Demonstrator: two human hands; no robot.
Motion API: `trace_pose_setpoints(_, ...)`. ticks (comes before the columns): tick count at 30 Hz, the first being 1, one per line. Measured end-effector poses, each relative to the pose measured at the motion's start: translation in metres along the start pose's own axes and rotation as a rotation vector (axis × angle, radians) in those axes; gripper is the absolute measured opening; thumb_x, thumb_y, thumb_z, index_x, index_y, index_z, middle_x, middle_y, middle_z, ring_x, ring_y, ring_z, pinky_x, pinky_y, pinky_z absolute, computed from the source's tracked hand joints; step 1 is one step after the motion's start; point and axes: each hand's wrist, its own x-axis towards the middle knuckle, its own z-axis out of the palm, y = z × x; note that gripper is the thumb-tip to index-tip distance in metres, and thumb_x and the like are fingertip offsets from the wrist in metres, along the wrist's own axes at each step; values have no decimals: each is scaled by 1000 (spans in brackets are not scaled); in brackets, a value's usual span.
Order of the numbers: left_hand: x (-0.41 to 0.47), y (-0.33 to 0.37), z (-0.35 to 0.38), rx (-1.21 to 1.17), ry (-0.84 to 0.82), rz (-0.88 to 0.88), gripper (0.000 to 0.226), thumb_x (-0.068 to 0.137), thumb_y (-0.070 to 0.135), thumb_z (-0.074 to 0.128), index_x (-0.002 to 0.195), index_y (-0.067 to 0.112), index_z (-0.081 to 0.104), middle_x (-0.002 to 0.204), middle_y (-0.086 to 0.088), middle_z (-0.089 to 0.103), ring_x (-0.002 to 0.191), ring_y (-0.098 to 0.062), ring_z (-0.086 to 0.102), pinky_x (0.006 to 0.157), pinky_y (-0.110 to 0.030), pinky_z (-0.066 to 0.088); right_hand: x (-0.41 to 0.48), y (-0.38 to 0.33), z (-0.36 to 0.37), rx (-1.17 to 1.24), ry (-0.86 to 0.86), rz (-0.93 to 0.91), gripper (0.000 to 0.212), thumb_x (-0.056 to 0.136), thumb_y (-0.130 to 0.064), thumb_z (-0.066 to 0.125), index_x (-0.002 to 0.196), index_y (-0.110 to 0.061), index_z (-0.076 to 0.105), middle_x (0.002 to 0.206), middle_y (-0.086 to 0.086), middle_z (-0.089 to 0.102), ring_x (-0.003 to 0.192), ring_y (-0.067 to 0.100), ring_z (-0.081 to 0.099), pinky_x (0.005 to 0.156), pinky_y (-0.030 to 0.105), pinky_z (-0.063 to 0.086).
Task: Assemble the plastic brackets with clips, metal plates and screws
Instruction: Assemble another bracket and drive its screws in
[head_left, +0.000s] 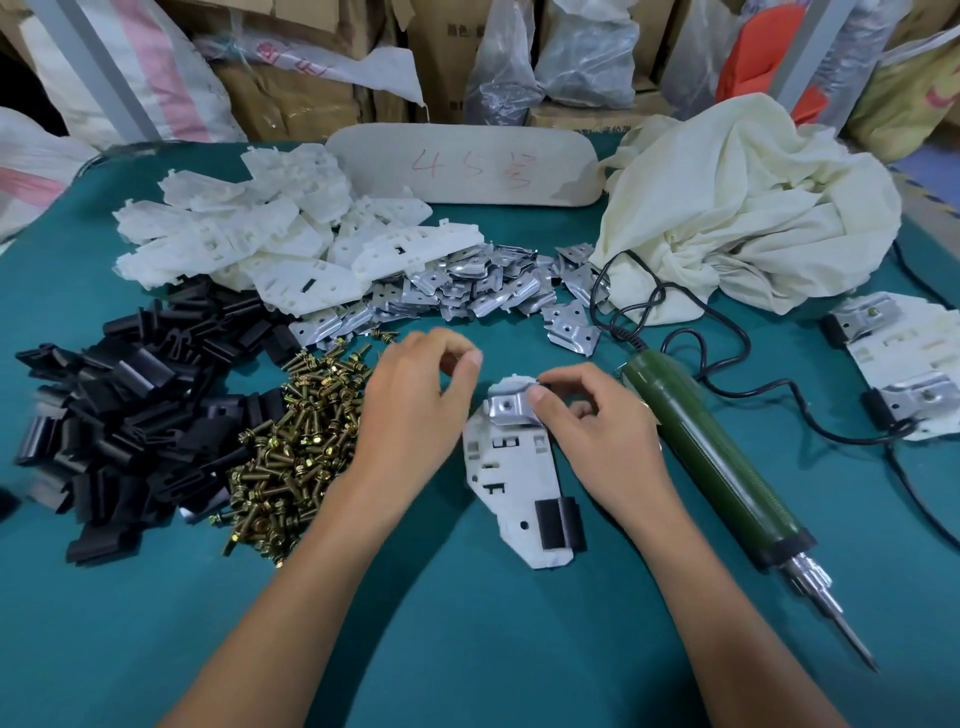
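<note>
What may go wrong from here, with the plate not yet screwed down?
1. The plate shows an empty hole, and only the right hand pinches it onto the bracket, so it may slip out of line.
2. The screwdriver lies close to that hand, its cord looped behind; a reach could knock or snag it.

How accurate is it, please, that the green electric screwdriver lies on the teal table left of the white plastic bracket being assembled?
One slip: the head view shows the green electric screwdriver lying on the teal table right of the white plastic bracket being assembled, not left.
</note>
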Motion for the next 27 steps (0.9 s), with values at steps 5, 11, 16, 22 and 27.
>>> trace_pose_setpoints(5, 53, -7, 15, 240, 31, 119, 12, 95, 27, 65, 90, 18, 71, 85, 3, 60, 88, -19, 55, 70, -31, 44, 0, 3, 1, -31, 39, -11, 20, 89, -56, 64, 104, -44, 65, 103, -16, 67, 80, 3, 58, 72, 12, 44)
trace_pose_setpoints(11, 83, -14, 32, 475, -41, 274, 7, 91, 16, 66, 88, 10, 69, 91, -6, 66, 95, -28, 59, 66, -33, 43, 2, 5, 0, 28, 45, 23, 9, 95, -42, 70, 102, -38, 67, 99, -14, 68, 74, 0, 56, 69, 9, 44)
trace_pose_setpoints(16, 91, -18, 20, 574, 20, 285, 8, 88, 15, 63, 82, 13, 68, 86, -4, 67, 86, -25, 58, 58, -33, 42, 4, 4, 0, 49, 38, 51, 10, 95, -42, 69, 103, -37, 67, 97, -16, 68, 73, -1, 56, 69, 8, 44)
trace_pose_setpoints(22, 96, -18, 21, 604, -70, 344, 15, 88, 31, 65, 91, 17, 69, 95, -2, 66, 95, -23, 59, 65, -31, 38, 3, 3, -1, 52, 29, 60, 12, 96, -43, 68, 104, -35, 67, 94, -15, 68, 73, -5, 56, 68, 7, 44)
trace_pose_setpoints(27, 99, -12, 21, 699, -83, 377, 16, 90, 16, 55, 86, 10, 69, 91, -6, 67, 89, -25, 59, 63, -35, 47, 4, 3, -2, 62, 28, 76, 12, 95, -43, 68, 104, -35, 67, 95, -27, 66, 76, -6, 58, 70, 7, 45)
